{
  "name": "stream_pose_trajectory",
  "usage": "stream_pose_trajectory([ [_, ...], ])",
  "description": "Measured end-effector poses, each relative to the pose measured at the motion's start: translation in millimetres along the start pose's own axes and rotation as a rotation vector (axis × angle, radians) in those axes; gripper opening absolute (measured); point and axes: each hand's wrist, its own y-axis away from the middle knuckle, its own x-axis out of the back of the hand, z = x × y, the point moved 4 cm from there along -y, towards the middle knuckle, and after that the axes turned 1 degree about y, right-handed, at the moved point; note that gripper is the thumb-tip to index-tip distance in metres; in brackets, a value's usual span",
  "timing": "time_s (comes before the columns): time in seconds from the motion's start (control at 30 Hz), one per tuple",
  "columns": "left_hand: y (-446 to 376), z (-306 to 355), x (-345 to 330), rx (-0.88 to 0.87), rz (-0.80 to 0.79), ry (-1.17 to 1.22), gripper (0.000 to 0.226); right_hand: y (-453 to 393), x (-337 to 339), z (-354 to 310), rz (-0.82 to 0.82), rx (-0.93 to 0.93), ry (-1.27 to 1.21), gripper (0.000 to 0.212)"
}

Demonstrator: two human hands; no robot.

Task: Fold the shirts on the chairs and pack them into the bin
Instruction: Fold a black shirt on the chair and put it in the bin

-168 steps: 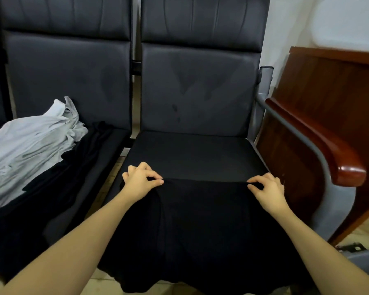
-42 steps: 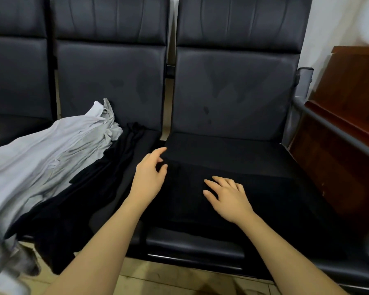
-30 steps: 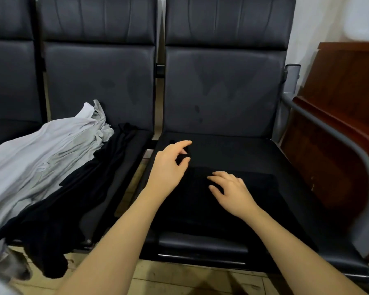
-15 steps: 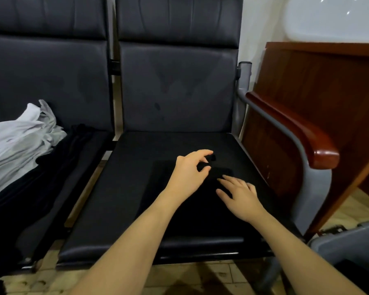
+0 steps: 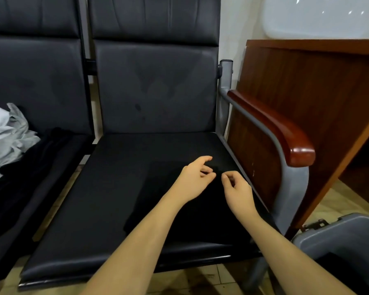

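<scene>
A folded black shirt (image 5: 179, 205) lies on the right half of the black chair seat (image 5: 107, 188). My left hand (image 5: 195, 177) and my right hand (image 5: 235, 188) sit close together at the shirt's far edge. On each hand, curled fingers and thumb pinch the cloth, though black on black makes the grip hard to read. A grey bin (image 5: 339, 237) stands on the floor at the lower right. On the chair to the left a pile of light grey shirts (image 5: 4, 141) lies over another black garment (image 5: 30, 167).
The chair's grey metal arm with a red-brown wooden armrest (image 5: 275, 128) runs right beside the shirt. Behind it stands a wooden desk (image 5: 307, 81). Tiled floor (image 5: 200, 279) shows under the seat's front edge.
The shirt went from a wide spread to a narrow fold on the seat's right side. My hands came together at its far edge, and their fingers curled from flat to pinching.
</scene>
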Motion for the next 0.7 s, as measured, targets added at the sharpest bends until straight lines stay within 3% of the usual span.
stream_pose_trajectory([
  [0.13,1,-13,30,-0.012,0.217,-0.079,0.033,-10,-2,4,0.03,-0.051,0.122,0.016],
  [0.2,1,-24,44,-0.006,0.272,-0.248,0.032,-16,-4,0,0.048,-0.067,0.212,0.028],
  [0.3,-4,-42,60,0.037,0.259,-0.476,0.034,-27,-11,-4,0.051,-0.114,0.335,0.041],
  [0.47,-16,-66,78,0.088,0.217,-0.538,0.039,-43,-23,-9,-0.003,-0.181,0.45,0.047],
  [0.53,-20,-75,82,0.109,0.179,-0.538,0.041,-47,-26,-10,-0.024,-0.201,0.467,0.044],
  [0.7,-23,-83,87,0.065,0.121,-0.365,0.045,-51,-31,-11,0.049,-0.114,0.296,0.009],
])
